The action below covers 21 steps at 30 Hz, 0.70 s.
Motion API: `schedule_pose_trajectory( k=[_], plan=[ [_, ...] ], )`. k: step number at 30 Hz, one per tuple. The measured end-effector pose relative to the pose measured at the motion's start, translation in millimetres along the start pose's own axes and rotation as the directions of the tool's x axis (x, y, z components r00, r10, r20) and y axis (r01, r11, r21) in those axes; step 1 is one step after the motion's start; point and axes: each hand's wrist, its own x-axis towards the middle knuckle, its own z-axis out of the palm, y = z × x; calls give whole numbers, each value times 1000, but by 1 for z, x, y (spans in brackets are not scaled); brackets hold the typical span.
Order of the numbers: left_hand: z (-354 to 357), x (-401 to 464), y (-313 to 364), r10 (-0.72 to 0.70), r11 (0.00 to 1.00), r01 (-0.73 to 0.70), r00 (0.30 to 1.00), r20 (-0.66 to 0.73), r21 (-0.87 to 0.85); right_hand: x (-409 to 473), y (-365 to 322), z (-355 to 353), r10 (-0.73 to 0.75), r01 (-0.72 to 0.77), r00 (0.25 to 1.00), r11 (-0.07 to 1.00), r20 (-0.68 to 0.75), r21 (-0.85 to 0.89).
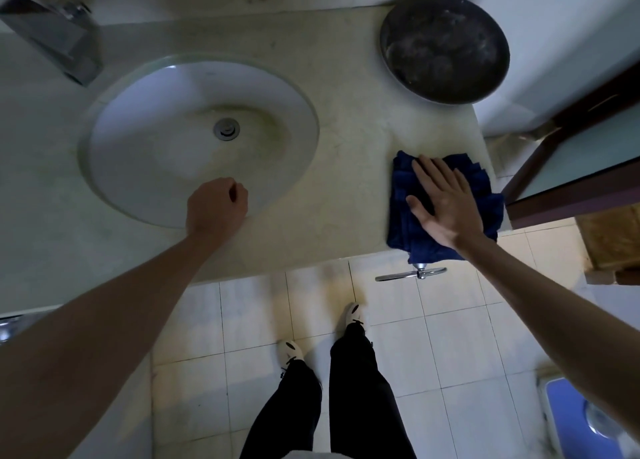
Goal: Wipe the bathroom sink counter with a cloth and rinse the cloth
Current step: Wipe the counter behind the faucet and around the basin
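A folded dark blue cloth (401, 195) lies on the pale stone counter (349, 139) at its front right corner. My right hand (441, 202) presses flat on the cloth, fingers spread. My left hand (216, 204) is curled into a loose fist with nothing in it, resting at the front rim of the white oval sink (145, 139). The sink's metal drain (226, 129) is dry-looking and the basin is bare. The chrome tap (52, 39) stands at the far left, with no water running.
A dark round metal basin (445, 48) sits on the counter's back right corner. A chrome towel bar (410, 275) sticks out below the counter edge. A brown door frame (568, 167) stands to the right. A blue scale (585, 420) lies on the tiled floor.
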Motion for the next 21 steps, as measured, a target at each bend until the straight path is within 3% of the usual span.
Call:
schedule_pose_trajectory(
  k=[8, 12, 21],
  plan=[
    [-1, 0, 2, -17, 995, 17, 1000, -5, -98, 38, -110, 21, -7, 8, 1000, 1000, -20, 9],
    [-5, 1, -2, -25, 971, 4, 996, -87, -240, 50, -185, 36, 50, -47, 997, 998, -57, 43],
    [-5, 2, -8, -224, 894, 134, 960, -167, -426, 66, -308, 56, 109, -94, 989, 985, -101, 144]
  ],
)
